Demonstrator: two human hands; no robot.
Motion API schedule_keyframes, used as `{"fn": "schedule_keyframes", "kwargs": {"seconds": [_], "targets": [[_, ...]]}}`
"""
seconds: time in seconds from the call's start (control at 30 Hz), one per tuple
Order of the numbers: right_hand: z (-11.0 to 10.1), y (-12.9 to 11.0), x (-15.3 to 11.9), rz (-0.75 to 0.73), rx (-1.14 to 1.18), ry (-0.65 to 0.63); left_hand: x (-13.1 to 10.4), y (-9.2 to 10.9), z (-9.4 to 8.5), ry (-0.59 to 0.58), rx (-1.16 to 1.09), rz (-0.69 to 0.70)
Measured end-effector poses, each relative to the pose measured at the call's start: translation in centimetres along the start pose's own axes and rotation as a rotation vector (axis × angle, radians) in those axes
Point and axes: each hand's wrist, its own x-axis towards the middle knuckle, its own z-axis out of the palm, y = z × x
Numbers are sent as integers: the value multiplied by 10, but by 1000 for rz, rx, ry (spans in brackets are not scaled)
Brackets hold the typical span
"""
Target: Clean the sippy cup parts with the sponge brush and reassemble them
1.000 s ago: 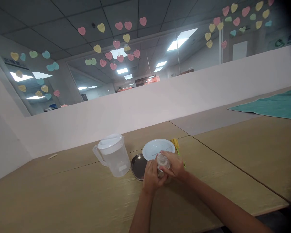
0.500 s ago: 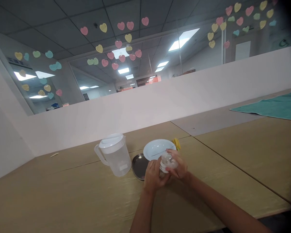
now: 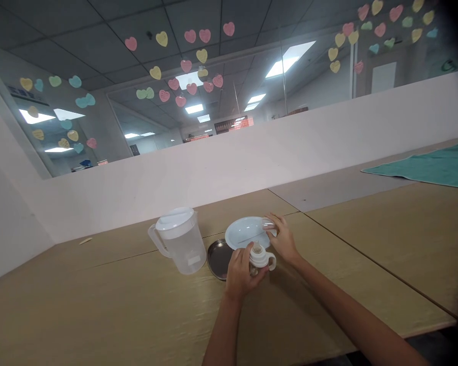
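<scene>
My left hand (image 3: 239,272) is wrapped round a baby bottle (image 3: 260,259) with a white collar, a side handle and a small teat on top; the fingers hide much of its body. Just behind it, my right hand (image 3: 283,240) is closed on a clear cap (image 3: 267,224) and holds it over the right side of a pale blue-white plate (image 3: 244,230). Whether the cap touches the plate, I cannot tell. A round dark metal tray (image 3: 218,259) lies left of the bottle, partly behind my left hand.
A clear plastic pitcher (image 3: 185,249) with a white lid stands left of the tray. A teal cloth (image 3: 435,165) lies at the far right, and a small flat scrap (image 3: 86,241) at the far left. A low white wall (image 3: 175,178) with glass above bounds the table (image 3: 137,315).
The clear cap has come off the bottle in my right hand, which has moved up and away over the plate. The bottle's teat and handle now show. My left hand has stayed in place.
</scene>
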Motion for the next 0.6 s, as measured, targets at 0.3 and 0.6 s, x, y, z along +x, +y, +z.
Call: {"fn": "schedule_keyframes", "kwargs": {"seconds": [0.3,0.6], "targets": [[13,7,-8,68,153,-138,0,-1,0,3,13,-27],[11,9,-8,79,59,-236,0,-2,0,1,23,-50]]}}
